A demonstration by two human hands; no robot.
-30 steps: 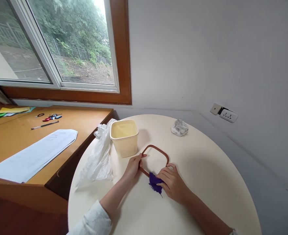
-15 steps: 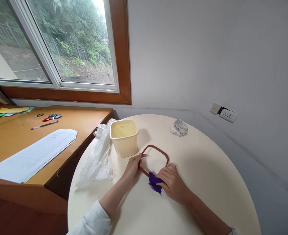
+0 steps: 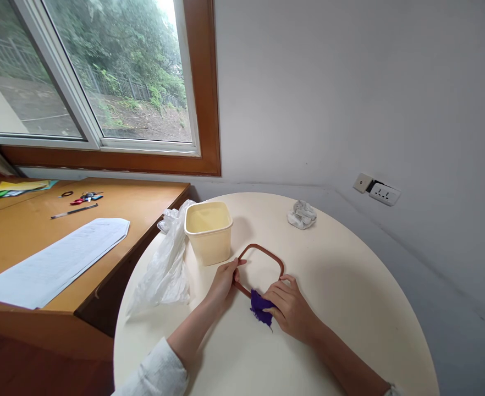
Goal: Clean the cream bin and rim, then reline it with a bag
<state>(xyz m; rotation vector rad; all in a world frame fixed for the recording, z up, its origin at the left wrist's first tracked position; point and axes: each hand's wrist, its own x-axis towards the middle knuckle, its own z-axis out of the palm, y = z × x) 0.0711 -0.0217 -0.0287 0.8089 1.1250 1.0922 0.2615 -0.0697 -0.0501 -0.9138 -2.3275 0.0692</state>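
Observation:
A brown ring (image 3: 267, 252), square with rounded corners, is held tilted over the white round table. My left hand (image 3: 225, 279) is closed around its left side. My right hand (image 3: 291, 308) grips a small purple cloth (image 3: 260, 308) with frayed edges at the ring's near right corner. The cloth covers part of the near side, and some right fingers touch the right side. Behind my left hand stands a cream rounded-square bin (image 3: 209, 242), its top open.
A clear plastic bag (image 3: 164, 275) lies left of the bin. Farther back on the table (image 3: 350, 330) sits a crumpled grey-white wad (image 3: 302, 214). On the wooden desk (image 3: 152, 201) at left are paper sheets (image 3: 61, 261), a pen (image 3: 74, 211) and keys (image 3: 88, 197). A wall bounds the far side.

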